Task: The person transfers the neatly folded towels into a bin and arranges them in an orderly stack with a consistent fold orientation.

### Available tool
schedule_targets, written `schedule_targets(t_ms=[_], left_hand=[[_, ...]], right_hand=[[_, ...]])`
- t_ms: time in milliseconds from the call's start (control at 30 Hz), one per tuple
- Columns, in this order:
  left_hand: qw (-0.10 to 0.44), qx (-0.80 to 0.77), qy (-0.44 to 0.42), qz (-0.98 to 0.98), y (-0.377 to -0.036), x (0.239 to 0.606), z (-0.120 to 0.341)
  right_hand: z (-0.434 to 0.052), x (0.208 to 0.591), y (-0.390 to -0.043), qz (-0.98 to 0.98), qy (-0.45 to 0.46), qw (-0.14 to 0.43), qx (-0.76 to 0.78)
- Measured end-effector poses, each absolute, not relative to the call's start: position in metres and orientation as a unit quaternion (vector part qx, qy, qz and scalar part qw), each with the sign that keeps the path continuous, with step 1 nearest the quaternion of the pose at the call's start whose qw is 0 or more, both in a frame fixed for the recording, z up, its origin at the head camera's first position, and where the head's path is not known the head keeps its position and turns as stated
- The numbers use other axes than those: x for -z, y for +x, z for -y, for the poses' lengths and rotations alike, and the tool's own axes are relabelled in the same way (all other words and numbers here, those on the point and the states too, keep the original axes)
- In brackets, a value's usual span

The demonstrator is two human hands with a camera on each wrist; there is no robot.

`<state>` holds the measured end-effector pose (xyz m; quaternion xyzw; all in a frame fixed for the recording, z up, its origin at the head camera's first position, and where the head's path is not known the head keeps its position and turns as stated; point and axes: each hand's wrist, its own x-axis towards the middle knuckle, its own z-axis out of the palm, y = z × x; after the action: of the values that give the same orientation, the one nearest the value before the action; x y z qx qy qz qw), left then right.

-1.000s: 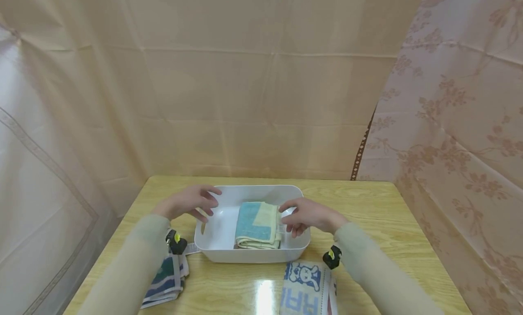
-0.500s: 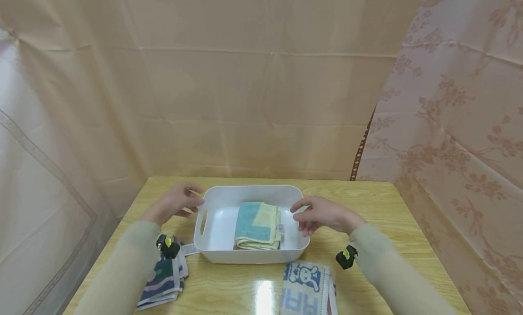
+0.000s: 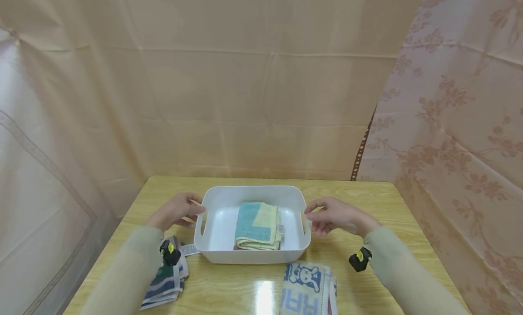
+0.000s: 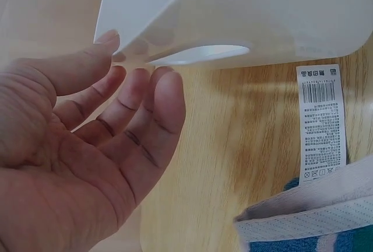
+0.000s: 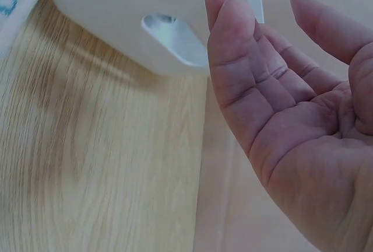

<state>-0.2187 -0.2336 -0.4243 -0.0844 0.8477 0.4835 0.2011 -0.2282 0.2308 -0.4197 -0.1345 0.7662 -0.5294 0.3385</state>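
A light wooden surface (image 3: 367,206) fills the lower half of the head view, with beige curtains hanging behind it and a flowered curtain along the right of the frame.

At the centre of the surface stands a white plastic bin (image 3: 229,253) with rounded corners and a slot handle in each short end. Inside it, toward the middle, lies a folded towel (image 3: 256,224) in teal and pale yellow, flat on the bottom.

The left hand (image 3: 175,210) sits at the left end of the bin, fingers reaching to the rim by the handle slot. In the left wrist view its fingers (image 4: 154,106) are straight and spread, their tips close under the bin's edge beside the slot; its grip is apart and holds nothing.

The right hand (image 3: 335,214) is at the right end of the bin, fingertips just beside the rim. In the right wrist view the palm is open, the fingers (image 5: 233,59) extended near the handle slot; whether they touch the wall I cannot tell. This grip too is apart and empty.

In the lower centre of the frame, in front of the bin, lies a pale cartoon-print towel (image 3: 307,287). In the lower left lies a striped folded towel (image 3: 165,283) in dark blue, green and white, its white care label (image 4: 319,123) lying flat on the wood.
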Motion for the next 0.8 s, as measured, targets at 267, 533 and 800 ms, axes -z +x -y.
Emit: schedule_targets(t_ms=[267,533,800], left_hand=[[0.217,-0.472,-0.09,-0.85,-0.218,0.424,0.234],[0.223,-0.473,-0.087,-0.848,-0.219,0.427,0.236],[0.231,-0.473,-0.082,-0.847,-0.22,0.426,0.236]], right_hand=[[-0.245,0.425,-0.227,-0.776,-0.118,0.338,0.519],[-0.254,0.439,-0.222,-0.796,-0.102,0.334,0.494],[-0.257,0.463,-0.215,-0.817,-0.078,0.342,0.458]])
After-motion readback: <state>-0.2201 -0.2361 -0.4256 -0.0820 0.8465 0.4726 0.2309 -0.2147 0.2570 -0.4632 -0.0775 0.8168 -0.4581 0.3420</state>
